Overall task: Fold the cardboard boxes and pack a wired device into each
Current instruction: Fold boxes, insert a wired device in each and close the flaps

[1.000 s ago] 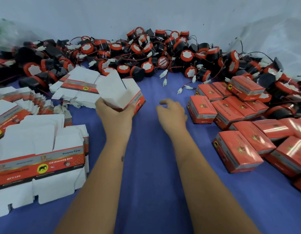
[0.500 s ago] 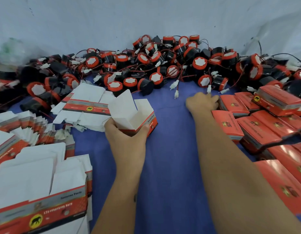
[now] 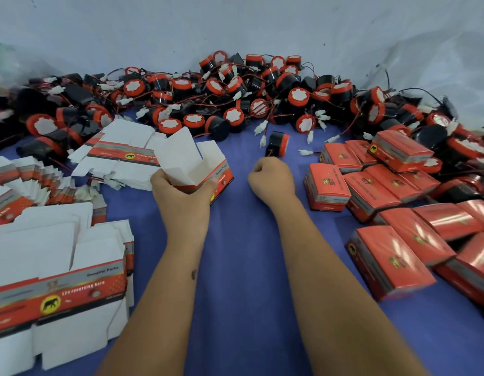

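A blue cloth (image 3: 235, 267) covers the work surface, backed by a pale sheet across the top of the frame. A heap of black-and-red wired devices (image 3: 235, 90) runs along the upper middle, flat unfolded cartons (image 3: 59, 280) fill the lower left, and closed red boxes (image 3: 398, 191) crowd the right.

Left of centre, the left hand (image 3: 181, 194) grips an erected box (image 3: 200, 169) from below, fingers wrapped around its body, white top flaps standing open. The right hand (image 3: 272, 177) sits at centre with fingers curled into a fist; whether it pinches a wire cannot be told. One device (image 3: 277, 143) lies just above it, apart from the heap, its white plug beside it.

The step in hand looks like fetching a device to drop in. To do it well, keep the box mouth tilted toward the right hand and the flaps spread. Gather the lead with the body so no wire snags neighbours or hangs over the rim when closing.
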`<state>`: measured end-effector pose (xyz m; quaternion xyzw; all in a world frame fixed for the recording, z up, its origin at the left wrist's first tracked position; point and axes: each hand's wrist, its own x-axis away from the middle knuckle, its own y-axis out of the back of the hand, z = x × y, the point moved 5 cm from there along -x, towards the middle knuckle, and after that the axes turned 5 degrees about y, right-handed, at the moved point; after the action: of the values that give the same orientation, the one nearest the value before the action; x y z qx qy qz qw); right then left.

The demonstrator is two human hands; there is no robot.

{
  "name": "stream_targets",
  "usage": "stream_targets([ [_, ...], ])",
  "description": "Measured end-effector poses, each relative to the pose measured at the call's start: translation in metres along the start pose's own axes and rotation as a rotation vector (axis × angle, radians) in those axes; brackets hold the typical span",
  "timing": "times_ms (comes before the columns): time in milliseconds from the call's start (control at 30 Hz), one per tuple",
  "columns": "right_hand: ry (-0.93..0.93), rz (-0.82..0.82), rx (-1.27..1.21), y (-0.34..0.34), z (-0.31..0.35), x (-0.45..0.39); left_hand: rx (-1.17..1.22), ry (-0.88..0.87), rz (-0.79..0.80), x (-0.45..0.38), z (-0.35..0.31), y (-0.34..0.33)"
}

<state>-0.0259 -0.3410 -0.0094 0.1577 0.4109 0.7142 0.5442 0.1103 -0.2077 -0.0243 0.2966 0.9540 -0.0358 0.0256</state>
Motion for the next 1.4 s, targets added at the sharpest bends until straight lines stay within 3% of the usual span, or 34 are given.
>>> stream_targets([
  [100,0.012,0.274,0.034,0.003,0.008,0.023,-0.001,-0.005,-0.018,0.001,-0.001,0.000],
  [200,-0.075,0.607,0.281,0.025,0.006,0.037,0.016,-0.019,-0.054,0.002,-0.002,0.004],
  [267,-0.122,0.650,0.411,0.042,0.005,0.042,0.011,-0.024,-0.081,0.003,-0.002,0.006],
  [367,-0.064,0.402,0.352,0.049,0.012,0.036,-0.016,-0.027,-0.096,0.002,-0.002,0.007],
  [467,-0.044,0.065,-0.043,0.039,0.022,0.028,-0.073,-0.038,-0.091,0.000,-0.002,0.006],
  [533,-0.108,0.044,-0.203,0.021,0.022,0.024,-0.118,-0.034,-0.098,0.000,-0.001,0.006],
  [600,-0.135,0.073,-0.205,0.005,0.021,0.023,-0.155,-0.045,-0.109,0.000,-0.001,0.007],
  [733,-0.110,-0.044,0.092,0.004,0.022,0.026,-0.170,-0.057,-0.104,0.001,-0.003,0.008],
  [867,0.036,-0.249,0.264,0.020,0.051,0.036,-0.179,-0.056,-0.073,-0.001,-0.004,0.010],
  [1000,0.235,-0.415,0.164,0.028,0.076,0.054,-0.011,0.014,0.040,0.004,-0.004,0.010],
  [1200,0.440,-0.387,-0.074,0.019,0.079,0.087,0.071,0.054,0.155,0.009,-0.008,0.006],
  [1400,0.551,-0.409,0.114,0.015,0.077,0.096,0.086,0.052,0.238,0.012,-0.010,0.002],
])
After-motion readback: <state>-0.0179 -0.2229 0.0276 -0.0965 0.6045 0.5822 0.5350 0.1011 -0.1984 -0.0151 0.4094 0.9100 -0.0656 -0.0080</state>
